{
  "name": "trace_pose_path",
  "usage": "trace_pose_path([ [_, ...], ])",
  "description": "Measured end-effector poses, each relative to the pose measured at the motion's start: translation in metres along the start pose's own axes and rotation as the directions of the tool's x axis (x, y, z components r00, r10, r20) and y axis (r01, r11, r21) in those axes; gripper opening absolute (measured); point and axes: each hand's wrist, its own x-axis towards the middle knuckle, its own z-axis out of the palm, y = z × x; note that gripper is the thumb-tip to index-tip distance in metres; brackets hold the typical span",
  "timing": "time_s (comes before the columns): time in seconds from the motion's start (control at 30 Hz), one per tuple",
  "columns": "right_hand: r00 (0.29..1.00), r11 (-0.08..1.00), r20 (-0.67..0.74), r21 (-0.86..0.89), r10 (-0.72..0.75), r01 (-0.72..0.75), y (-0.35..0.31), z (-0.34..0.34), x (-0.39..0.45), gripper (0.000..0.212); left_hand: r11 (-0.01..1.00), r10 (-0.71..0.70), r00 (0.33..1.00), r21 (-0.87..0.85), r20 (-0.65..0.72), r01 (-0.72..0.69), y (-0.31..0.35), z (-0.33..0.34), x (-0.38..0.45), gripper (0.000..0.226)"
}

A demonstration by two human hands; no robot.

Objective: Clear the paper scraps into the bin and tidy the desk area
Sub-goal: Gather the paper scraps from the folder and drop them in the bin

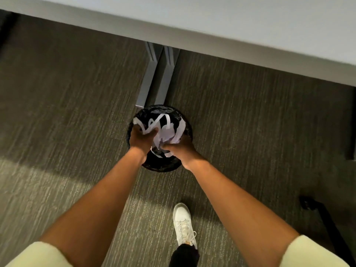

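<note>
A round black bin (162, 166) with a dark liner stands on the carpet just below the desk edge. Both my hands are over its mouth, holding a bunch of white paper scraps (167, 130) between them. My left hand (141, 138) grips the scraps from the left side. On the right, my right hand (180, 148) has its fingers curled around crumpled pieces. Long strips curl out above my fingers and hang over the bin's opening. The inside of the bin is mostly hidden by my hands and the paper.
The white desk top (250, 26) runs across the top of the view, with its grey leg (154, 79) standing just behind the bin. My white shoe (183, 224) is on the grey-green carpet below the bin. A black chair base (323, 218) sits at the right.
</note>
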Motion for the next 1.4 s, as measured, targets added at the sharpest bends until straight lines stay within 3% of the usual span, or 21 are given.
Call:
trace_pose_path([
  [0.1, 0.998, 0.999, 0.068, -0.053, -0.008, 0.012, 0.003, 0.006, 0.011, 0.056, 0.999, -0.003, 1.0, 0.051, 0.012, 0.003, -0.004, 0.001, 0.008, 0.063],
  [0.17, 0.997, 0.998, 0.055, -0.041, -0.051, 0.054, 0.007, 0.007, 0.014, 0.03, 0.998, -0.01, 1.0, 0.068, 0.008, 0.009, -0.008, 0.0, 0.011, 0.07],
  [0.23, 0.998, 0.998, 0.03, -0.034, -0.058, 0.059, 0.01, 0.004, 0.013, 0.026, 0.996, -0.006, 0.999, 0.094, 0.031, 0.003, -0.013, 0.001, 0.013, 0.07],
  [0.37, 0.999, 0.999, 0.033, -0.021, 0.029, -0.028, 0.015, -0.014, 0.001, 0.061, 0.994, -0.041, 0.998, 0.103, 0.05, 0.036, -0.018, 0.01, 0.009, 0.077],
  [0.53, 0.988, 0.989, -0.047, -0.002, 0.146, -0.146, 0.017, -0.055, -0.024, 0.078, 0.969, 0.001, 0.997, 0.248, 0.076, -0.02, -0.006, 0.036, -0.016, 0.063],
  [0.67, 0.977, 0.99, -0.16, 0.036, 0.141, -0.137, 0.017, -0.099, -0.054, 0.074, 0.946, 0.052, 0.984, 0.307, 0.168, -0.102, 0.017, 0.06, -0.059, 0.057],
  [0.8, 0.957, 0.983, -0.253, 0.15, 0.143, -0.107, 0.027, -0.153, -0.101, 0.069, 0.965, 0.07, 0.953, 0.223, 0.294, -0.14, 0.033, 0.084, -0.115, 0.046],
  [1.0, 0.883, 0.953, -0.413, 0.284, 0.224, -0.109, 0.055, -0.255, -0.196, 0.064, 0.891, 0.122, 0.905, 0.356, 0.408, -0.281, 0.064, 0.127, -0.213, 0.046],
  [1.2, 0.816, 0.906, -0.509, 0.422, 0.275, -0.042, 0.125, -0.352, -0.297, 0.066, 0.792, 0.181, 0.783, 0.384, 0.595, -0.475, 0.075, 0.202, -0.326, 0.043],
  [1.4, 0.68, 0.872, -0.63, 0.488, 0.376, -0.029, 0.228, -0.424, -0.39, 0.07, 0.632, 0.194, 0.6, 0.368, 0.776, -0.682, 0.044, 0.295, -0.43, 0.035],
])
